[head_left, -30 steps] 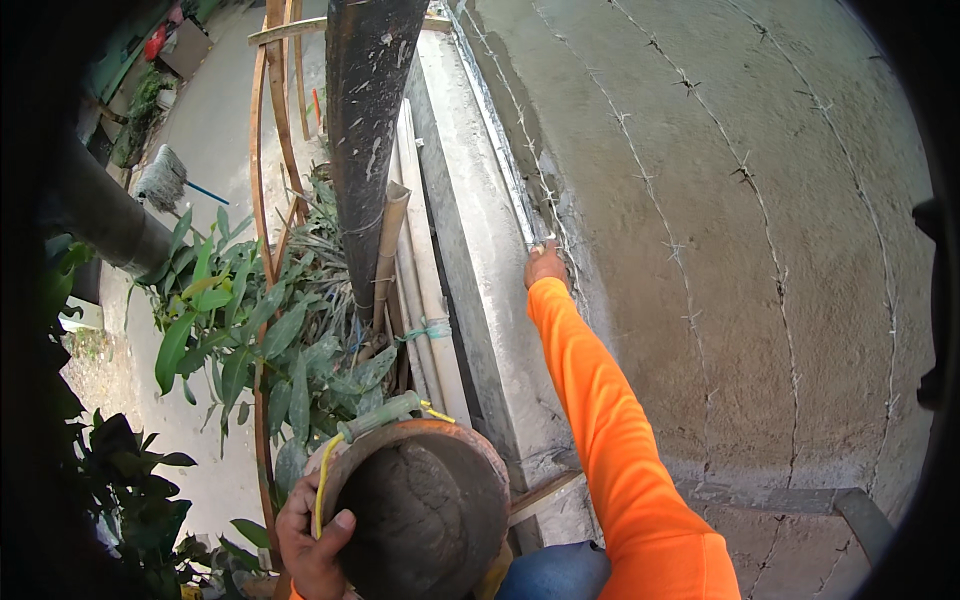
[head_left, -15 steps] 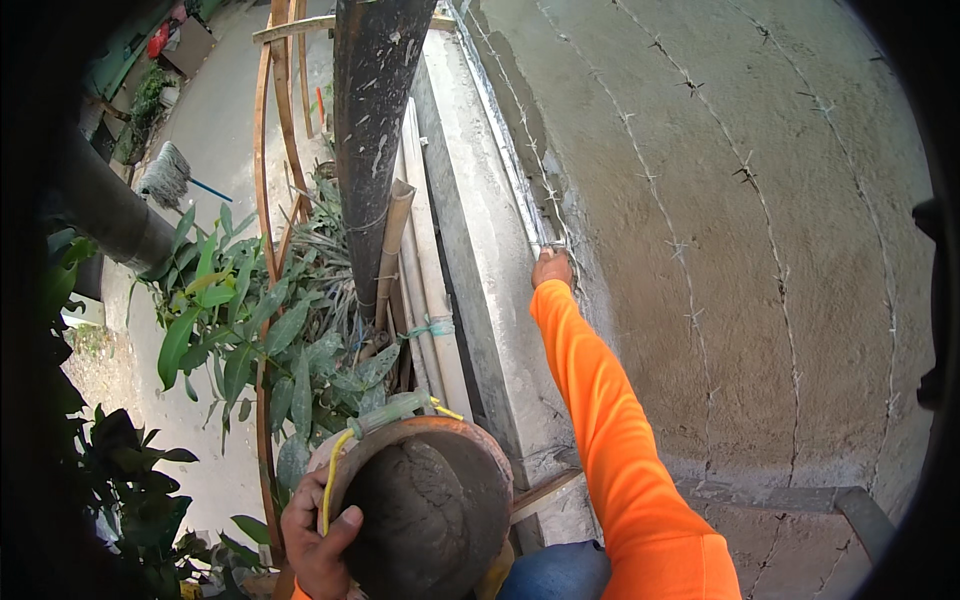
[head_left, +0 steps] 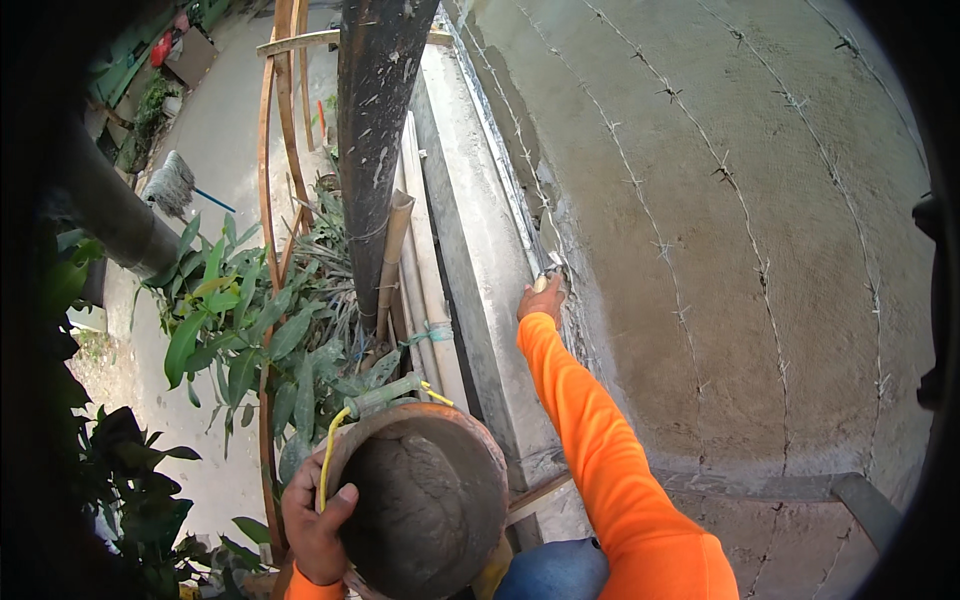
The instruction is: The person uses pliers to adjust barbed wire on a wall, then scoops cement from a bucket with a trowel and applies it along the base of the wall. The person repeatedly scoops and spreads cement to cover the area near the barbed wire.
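Closest in, a blue-clad knee (head_left: 553, 572) shows beside the bucket (head_left: 482, 450), which sits low and left of centre, its mouth facing up and holding grey wet mix (head_left: 415, 510). The left hand (head_left: 322, 515) is clamped on its near-left rim, thumb over the edge, by the yellow cord (head_left: 330, 455) of the handle. That one-sided hold looks like the weak point — if the fingers slipped on a wet rim, the heavy load could tip and spill over the leafy plant (head_left: 240, 370) just left of it.

Farther out, the right hand (head_left: 541, 298) is closed around a small tool with a pale handle (head_left: 541, 283); its working end I cannot make out. Bare knuckles are right by a barbed strand (head_left: 540, 195) — a careless stroke or a slip could mean a scratch, or a snagged orange sleeve (head_left: 590, 420).

Beyond, the pale ledge (head_left: 470, 190) runs past a dark post (head_left: 378, 150); farthest off lies a mop (head_left: 170, 185).
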Demonstrator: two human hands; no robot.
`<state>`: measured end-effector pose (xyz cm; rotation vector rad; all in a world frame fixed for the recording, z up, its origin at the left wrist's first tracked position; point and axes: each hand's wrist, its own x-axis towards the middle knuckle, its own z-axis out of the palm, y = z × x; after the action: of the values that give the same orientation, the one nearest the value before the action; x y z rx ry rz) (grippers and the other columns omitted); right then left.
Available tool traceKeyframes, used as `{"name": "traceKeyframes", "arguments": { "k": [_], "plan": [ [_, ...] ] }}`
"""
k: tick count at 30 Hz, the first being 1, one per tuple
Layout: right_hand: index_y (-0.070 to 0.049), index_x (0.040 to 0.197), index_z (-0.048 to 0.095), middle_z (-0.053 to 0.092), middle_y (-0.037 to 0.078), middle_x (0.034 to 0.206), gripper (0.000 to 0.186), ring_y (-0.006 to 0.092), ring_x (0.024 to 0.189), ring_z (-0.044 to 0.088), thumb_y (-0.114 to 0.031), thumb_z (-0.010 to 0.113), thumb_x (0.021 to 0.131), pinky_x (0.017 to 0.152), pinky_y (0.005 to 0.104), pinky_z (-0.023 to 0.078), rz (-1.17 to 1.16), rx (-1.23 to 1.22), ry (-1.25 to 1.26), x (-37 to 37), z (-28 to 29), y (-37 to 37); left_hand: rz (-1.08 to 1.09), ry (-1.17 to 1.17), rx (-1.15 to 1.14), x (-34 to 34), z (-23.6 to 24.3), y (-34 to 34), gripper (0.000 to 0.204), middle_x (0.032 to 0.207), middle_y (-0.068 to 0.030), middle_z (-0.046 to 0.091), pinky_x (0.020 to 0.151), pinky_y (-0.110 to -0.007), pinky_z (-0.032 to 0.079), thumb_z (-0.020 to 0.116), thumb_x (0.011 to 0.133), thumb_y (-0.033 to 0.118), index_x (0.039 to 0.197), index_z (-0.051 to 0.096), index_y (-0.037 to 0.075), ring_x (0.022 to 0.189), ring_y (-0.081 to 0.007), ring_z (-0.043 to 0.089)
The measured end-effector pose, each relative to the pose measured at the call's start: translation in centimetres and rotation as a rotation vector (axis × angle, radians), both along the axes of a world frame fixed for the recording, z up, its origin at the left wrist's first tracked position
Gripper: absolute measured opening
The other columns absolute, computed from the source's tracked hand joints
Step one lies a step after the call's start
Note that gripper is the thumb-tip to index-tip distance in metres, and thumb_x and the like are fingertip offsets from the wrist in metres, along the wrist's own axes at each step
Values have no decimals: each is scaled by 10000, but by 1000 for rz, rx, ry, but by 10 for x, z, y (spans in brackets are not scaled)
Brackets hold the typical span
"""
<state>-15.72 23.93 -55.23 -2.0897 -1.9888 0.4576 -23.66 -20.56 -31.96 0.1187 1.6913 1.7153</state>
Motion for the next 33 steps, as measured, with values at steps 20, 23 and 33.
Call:
{"name": "traceKeyframes", "arguments": {
  "k": [20, 23, 33],
  "plan": [
    [-18, 1240, 570, 653, 181, 1069, 363, 308, 976, 658, -164, 712, 941, 888, 389, 512, 697, 44, 577, 153, 146, -188, -2, -18, 122, -7, -25, 0, 163, 965, 33, 604, 847, -232, 396, 671, 936, 92, 1075, 669, 6, 893, -66, 506],
    [5, 1148, 614, 671, 178, 939, 284, 309, 852, 681, -174, 708, 948, 794, 387, 529, 939, -296, 442, 187, 239, -213, -14, 2, 133, -11, -29, 3, 204, 962, 24, 622, 850, -225, 410, 671, 941, 96, 1118, 673, -6, 888, -69, 529],
    [-69, 1100, 682, 694, 244, 841, 275, 452, 794, 675, -293, 627, 952, 740, 547, 537, 1523, -682, -290, 179, 322, -242, -117, 94, 130, 22, -11, 18, 342, 1095, -64, 702, 940, -277, 473, 665, 938, 67, 1251, 642, -68, 991, -121, 622]
  ]
}}
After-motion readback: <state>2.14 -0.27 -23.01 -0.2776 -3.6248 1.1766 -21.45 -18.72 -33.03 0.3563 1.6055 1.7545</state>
